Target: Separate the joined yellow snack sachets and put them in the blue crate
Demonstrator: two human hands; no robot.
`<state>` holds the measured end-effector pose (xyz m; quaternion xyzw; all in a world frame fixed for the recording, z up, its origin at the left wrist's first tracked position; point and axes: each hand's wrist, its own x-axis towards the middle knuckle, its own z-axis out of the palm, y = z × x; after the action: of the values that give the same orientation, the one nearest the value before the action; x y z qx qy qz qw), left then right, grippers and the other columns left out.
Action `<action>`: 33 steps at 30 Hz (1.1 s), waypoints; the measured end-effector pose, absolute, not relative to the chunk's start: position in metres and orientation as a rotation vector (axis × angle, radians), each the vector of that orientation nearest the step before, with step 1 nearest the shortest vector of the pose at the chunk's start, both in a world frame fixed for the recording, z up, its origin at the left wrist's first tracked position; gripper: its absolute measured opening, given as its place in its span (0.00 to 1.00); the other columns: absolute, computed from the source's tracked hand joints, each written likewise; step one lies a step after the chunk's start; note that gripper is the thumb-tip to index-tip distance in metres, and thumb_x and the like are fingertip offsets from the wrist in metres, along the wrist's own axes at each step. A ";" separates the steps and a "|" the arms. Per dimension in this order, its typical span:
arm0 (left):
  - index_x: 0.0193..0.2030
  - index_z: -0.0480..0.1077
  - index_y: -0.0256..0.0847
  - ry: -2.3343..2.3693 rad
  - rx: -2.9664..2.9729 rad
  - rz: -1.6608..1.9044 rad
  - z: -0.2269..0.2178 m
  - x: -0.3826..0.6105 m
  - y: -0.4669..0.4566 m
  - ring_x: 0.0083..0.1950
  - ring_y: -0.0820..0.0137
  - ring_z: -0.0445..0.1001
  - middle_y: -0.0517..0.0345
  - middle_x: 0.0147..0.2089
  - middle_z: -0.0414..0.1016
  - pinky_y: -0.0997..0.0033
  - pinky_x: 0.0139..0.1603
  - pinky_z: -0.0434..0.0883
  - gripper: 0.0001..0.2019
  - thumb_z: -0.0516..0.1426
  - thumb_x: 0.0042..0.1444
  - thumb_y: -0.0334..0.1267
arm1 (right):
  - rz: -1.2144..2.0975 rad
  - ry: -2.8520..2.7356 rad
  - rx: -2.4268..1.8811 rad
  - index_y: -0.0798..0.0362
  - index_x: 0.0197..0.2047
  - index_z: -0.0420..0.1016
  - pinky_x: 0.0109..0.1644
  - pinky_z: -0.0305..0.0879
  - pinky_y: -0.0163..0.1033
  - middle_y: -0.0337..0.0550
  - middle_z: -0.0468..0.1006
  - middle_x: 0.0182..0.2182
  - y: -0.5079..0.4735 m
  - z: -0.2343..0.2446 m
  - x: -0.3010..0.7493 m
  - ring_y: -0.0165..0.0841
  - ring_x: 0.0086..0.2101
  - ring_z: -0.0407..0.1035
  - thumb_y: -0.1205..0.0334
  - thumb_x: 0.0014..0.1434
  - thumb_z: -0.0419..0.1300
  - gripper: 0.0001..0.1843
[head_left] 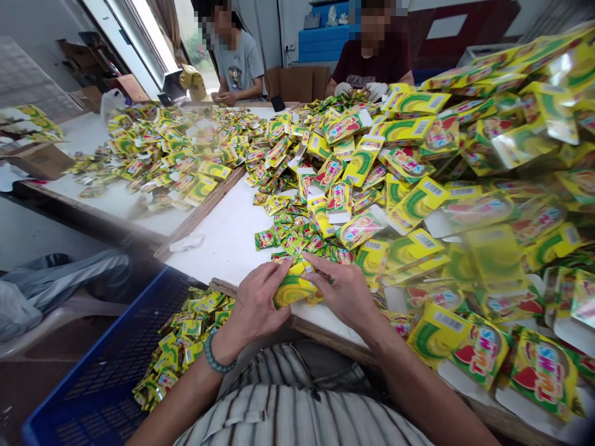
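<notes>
- Yellow box [294, 286]: held between both hands at the near edge of the white bench [223, 238].
- Left hand [256, 298]: its grip is closed round the box from nine o'clock.
- Right hand [344, 290]: its grip is nearly closed, thumb and forefinger pinching the box's upper end from two o'clock.
- Small packets [294, 235]: heaped at twelve o'clock from the box.
- Other boxes [416, 201]: piled from one to four o'clock.
- Blue basket [106, 360]: at eight o'clock, holding more packets.
</notes>
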<state>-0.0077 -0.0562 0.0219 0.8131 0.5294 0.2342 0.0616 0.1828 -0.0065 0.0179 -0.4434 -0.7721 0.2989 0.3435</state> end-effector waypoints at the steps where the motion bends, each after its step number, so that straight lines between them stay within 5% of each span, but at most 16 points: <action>1: 0.66 0.56 0.36 1.599 2.466 0.718 0.021 -0.007 -0.056 0.49 0.58 0.69 0.44 0.48 0.69 0.59 0.49 0.70 0.37 0.56 0.45 0.31 | 0.732 -2.023 -1.153 0.47 0.56 0.73 0.40 0.72 0.38 0.44 0.82 0.42 -0.008 0.017 0.182 0.37 0.36 0.78 0.61 0.60 0.59 0.20; 7: 0.65 0.57 0.36 1.615 2.482 0.773 0.017 -0.005 -0.056 0.49 0.58 0.69 0.44 0.49 0.69 0.60 0.48 0.70 0.37 0.56 0.44 0.30 | 0.550 -2.114 -1.107 0.52 0.58 0.72 0.42 0.71 0.38 0.49 0.81 0.43 -0.014 0.019 0.180 0.38 0.39 0.77 0.64 0.62 0.55 0.20; 11: 0.66 0.56 0.38 1.594 2.444 0.858 0.020 -0.005 -0.056 0.49 0.61 0.70 0.46 0.50 0.69 0.63 0.49 0.70 0.38 0.56 0.44 0.29 | 0.938 -1.983 -1.061 0.50 0.64 0.63 0.42 0.72 0.36 0.43 0.81 0.43 -0.008 0.025 0.185 0.35 0.40 0.77 0.64 0.63 0.54 0.25; 15: 0.66 0.55 0.38 1.558 2.460 0.903 0.021 -0.008 -0.057 0.50 0.61 0.69 0.46 0.52 0.68 0.64 0.50 0.69 0.39 0.56 0.44 0.28 | 1.199 -1.924 -0.961 0.49 0.57 0.72 0.43 0.72 0.36 0.37 0.81 0.43 -0.002 0.025 0.187 0.35 0.41 0.76 0.61 0.64 0.54 0.19; 27: 0.66 0.56 0.36 1.659 2.457 0.907 0.013 -0.005 -0.061 0.49 0.59 0.69 0.44 0.50 0.69 0.61 0.49 0.70 0.37 0.56 0.44 0.29 | 0.377 -2.166 -1.075 0.58 0.60 0.68 0.39 0.72 0.42 0.54 0.82 0.37 -0.023 0.009 0.167 0.40 0.36 0.76 0.65 0.66 0.46 0.22; 33: 0.66 0.56 0.38 1.775 2.369 1.002 0.013 0.000 -0.058 0.47 0.60 0.70 0.47 0.48 0.69 0.61 0.48 0.70 0.37 0.57 0.46 0.31 | 0.643 -2.038 -1.012 0.55 0.65 0.60 0.54 0.69 0.45 0.53 0.73 0.55 -0.027 0.009 0.160 0.38 0.52 0.70 0.63 0.67 0.46 0.24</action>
<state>-0.0002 -0.0579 0.0130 0.7579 0.5681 0.3205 0.0083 0.1603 -0.0274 0.0085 -0.3961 -0.7976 0.2518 0.3789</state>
